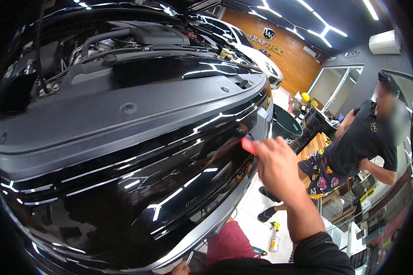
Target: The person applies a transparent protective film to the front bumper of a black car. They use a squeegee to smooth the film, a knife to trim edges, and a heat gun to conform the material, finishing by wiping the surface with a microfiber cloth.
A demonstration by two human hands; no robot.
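Observation:
My right hand (pixel 276 166) is raised over the right end of a car's glossy black front panel (pixel 124 201), its fingers closed round a small red squeegee (pixel 248 145). The squeegee's tip is close to the panel's edge; whether it touches I cannot tell. Low in the picture, partly cut off by the edge, my left hand (pixel 181 269) grips a slim silver pen-like tool (pixel 189 259). Ceiling lights reflect in long white streaks across the black surface. Above the panel runs a matte black plastic cover (pixel 137 103) with round fasteners.
The hood is up over the engine bay (pixel 110 41). At right stands another person (pixel 353 137) in a dark shirt and patterned shorts. A dark round bin (pixel 287 121), a yellow-topped spray bottle (pixel 275 238) on the white floor, and a white car (pixel 257 55) are nearby.

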